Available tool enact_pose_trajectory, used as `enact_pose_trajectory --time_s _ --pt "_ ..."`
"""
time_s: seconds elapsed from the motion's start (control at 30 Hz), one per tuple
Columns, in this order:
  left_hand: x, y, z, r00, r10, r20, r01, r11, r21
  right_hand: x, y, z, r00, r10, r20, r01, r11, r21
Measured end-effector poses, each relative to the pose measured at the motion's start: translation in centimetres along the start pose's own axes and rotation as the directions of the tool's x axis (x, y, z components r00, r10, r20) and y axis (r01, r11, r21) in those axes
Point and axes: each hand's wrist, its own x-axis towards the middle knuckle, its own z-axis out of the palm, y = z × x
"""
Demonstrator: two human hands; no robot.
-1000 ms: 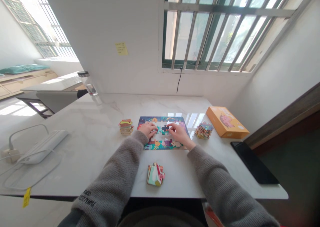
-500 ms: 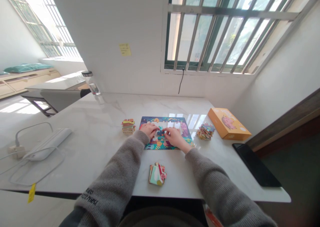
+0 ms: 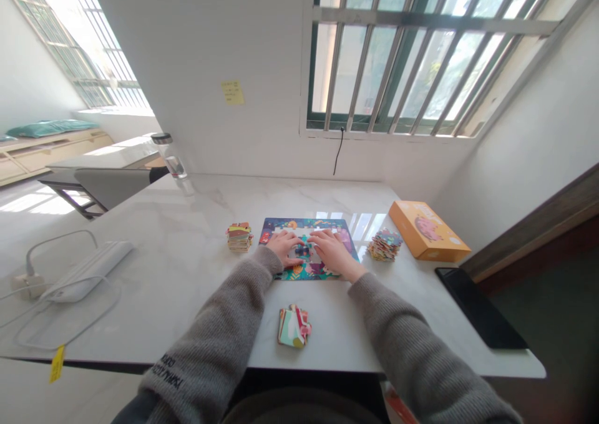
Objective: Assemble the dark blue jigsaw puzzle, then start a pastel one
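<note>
A colourful jigsaw puzzle (image 3: 305,223) lies on the white marbled table, its border joined and part of its middle pale. My left hand (image 3: 284,248) rests on its left part, thumb and fingers apart. Opposite, my right hand (image 3: 331,250) lies over the right part with fingers spread. Between them sit dark blue pieces (image 3: 303,250), touched at the sides by my fingertips. One stack of pieces (image 3: 239,237) stands left of the puzzle, another stack (image 3: 385,245) to its right, and a third stack (image 3: 294,327) near the front edge.
An orange box (image 3: 428,231) stands at the right, with a black tablet-like slab (image 3: 480,307) in front of it. A clear bottle (image 3: 171,157) is at the back left. A white power strip (image 3: 93,271) with cables lies on the left.
Both hands have changed from fingertips pinched close together at the puzzle's middle to spread fingers. The dark blue pieces between them show more fully.
</note>
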Motion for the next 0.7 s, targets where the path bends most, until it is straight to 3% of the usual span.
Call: enact_pose_trajectory --time_s 0.2,0.37,0.7 --pt "0.2 -0.1 0.1 0.999 0.001 0.036 -0.003 0.999 0.046 1.5 0.2 -0.2 0.998 0.001 0.071 0.003 0.998 -0.066" --pt "0.2 -0.5 0.1 1.000 0.000 0.009 -0.001 0.997 0.079 2.0 0.2 -0.4 0.999 0.015 0.047 -0.007 0.989 -0.147" --pt "0.1 -1.2 0.7 0.995 -0.047 -0.092 0.055 0.995 0.086 -0.6 0.5 -2.3 0.999 0.046 0.023 -0.043 0.988 -0.149"
